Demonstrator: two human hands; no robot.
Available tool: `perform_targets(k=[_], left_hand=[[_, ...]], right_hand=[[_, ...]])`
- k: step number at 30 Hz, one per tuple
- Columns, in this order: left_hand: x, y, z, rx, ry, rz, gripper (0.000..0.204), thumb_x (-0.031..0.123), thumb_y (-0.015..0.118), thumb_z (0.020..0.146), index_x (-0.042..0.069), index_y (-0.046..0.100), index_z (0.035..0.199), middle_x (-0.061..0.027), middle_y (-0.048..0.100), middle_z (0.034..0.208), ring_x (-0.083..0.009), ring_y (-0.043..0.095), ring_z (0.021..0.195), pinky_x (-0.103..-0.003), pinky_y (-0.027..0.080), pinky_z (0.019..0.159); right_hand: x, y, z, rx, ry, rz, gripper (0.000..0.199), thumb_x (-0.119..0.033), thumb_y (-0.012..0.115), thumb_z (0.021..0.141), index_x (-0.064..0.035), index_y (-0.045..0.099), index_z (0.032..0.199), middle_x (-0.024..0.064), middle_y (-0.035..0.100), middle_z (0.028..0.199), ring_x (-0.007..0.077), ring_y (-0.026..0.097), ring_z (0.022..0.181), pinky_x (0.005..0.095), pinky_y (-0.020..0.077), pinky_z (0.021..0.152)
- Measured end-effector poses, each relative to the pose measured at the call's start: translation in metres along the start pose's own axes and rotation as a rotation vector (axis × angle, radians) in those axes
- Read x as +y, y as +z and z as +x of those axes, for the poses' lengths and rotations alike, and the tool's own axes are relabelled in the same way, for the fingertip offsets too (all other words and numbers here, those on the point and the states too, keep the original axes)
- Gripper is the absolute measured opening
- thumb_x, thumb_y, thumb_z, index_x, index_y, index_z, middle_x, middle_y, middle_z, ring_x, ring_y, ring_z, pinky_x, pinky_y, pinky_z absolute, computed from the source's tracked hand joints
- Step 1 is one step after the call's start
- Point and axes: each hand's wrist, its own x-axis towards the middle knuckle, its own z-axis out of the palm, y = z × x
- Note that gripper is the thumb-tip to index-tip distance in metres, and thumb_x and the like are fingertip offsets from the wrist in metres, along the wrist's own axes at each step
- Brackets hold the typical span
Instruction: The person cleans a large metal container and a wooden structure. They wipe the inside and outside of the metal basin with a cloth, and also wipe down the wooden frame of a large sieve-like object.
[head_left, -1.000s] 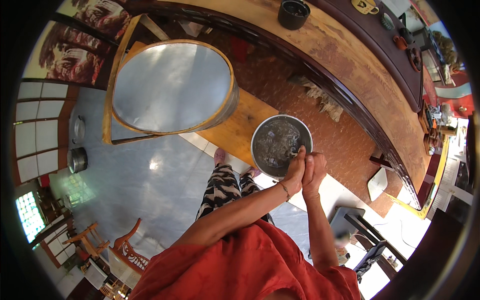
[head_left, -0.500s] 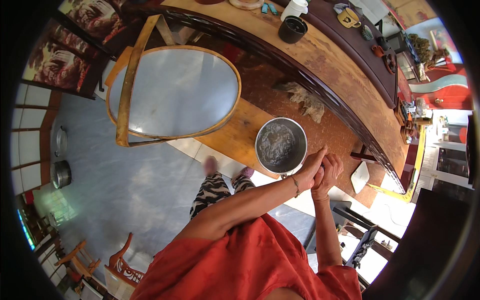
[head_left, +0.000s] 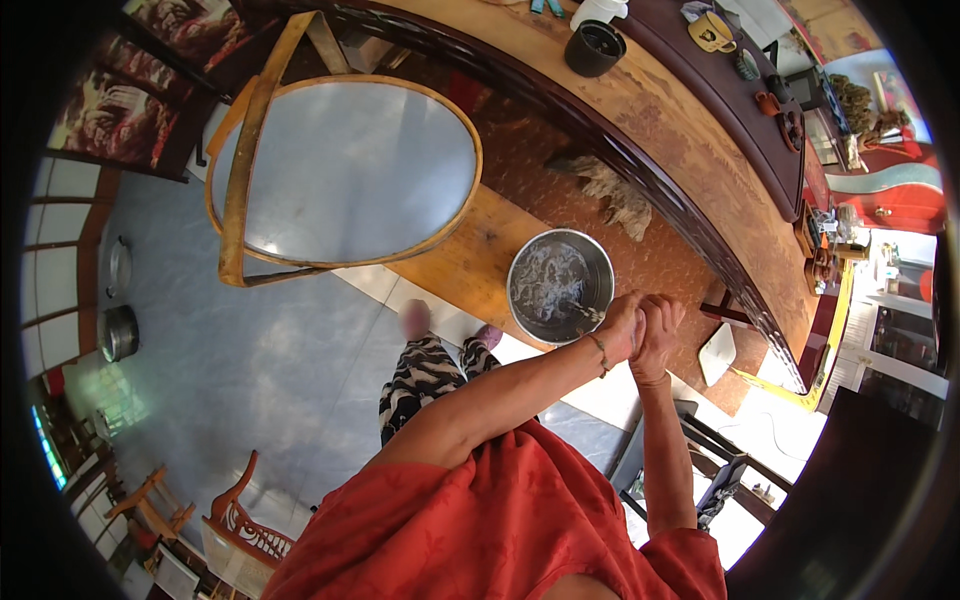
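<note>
The left hand (head_left: 620,330) and the right hand (head_left: 657,332) are pressed together, fingers curled tight around a wet grey strand (head_left: 585,315) that they seem to wring. The strand hangs from the grip toward the metal bucket (head_left: 560,287), which stands just beyond the hands on a low wooden bench (head_left: 470,255). It looks soft, limp and slippery, so I judge it is best held firmly near its end, with both palms. The bucket seems rigid and probably heavy with its wet contents; its rim is the place to hold. Farther away there is an oval glass table (head_left: 350,165) and a long wooden counter (head_left: 690,120).
</note>
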Motion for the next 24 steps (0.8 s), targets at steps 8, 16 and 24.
perform_targets(k=[8, 16, 24], left_hand=[[0.002, -0.007, 0.008, 0.085, 0.079, 0.034, 0.017, 0.024, 0.049, 0.090, 0.012, 0.056, 0.079, 0.0006, 0.055, 0.078, -0.0093, 0.051, 0.070, -0.024, 0.046, 0.063], [0.014, -0.029, 0.009, 0.052, 0.137, -0.027, 0.017, 0.018, 0.044, 0.090, 0.013, 0.054, 0.077, 0.0016, 0.054, 0.077, -0.0091, 0.051, 0.068, -0.024, 0.046, 0.064], [0.014, -0.017, -0.006, 0.137, 0.144, -0.015, 0.021, 0.022, 0.044, 0.089, 0.014, 0.055, 0.073, 0.0039, 0.051, 0.072, -0.0057, 0.047, 0.061, -0.020, 0.042, 0.053]], right_hand=[[0.018, 0.021, -0.008, -0.069, -0.006, 0.100, 0.013, -0.012, 0.052, 0.085, -0.0018, 0.055, 0.092, 0.0136, 0.054, 0.094, 0.0334, 0.049, 0.092, 0.0445, 0.0347, 0.083], [0.009, 0.033, -0.004, -0.084, -0.023, 0.165, 0.013, -0.010, 0.052, 0.084, -0.0015, 0.056, 0.092, 0.0140, 0.053, 0.094, 0.0335, 0.048, 0.092, 0.0445, 0.0344, 0.084], [-0.002, 0.032, -0.001, -0.071, -0.031, 0.136, 0.013, -0.013, 0.052, 0.084, -0.0025, 0.055, 0.089, 0.0132, 0.053, 0.092, 0.0314, 0.048, 0.090, 0.0429, 0.0349, 0.084]])
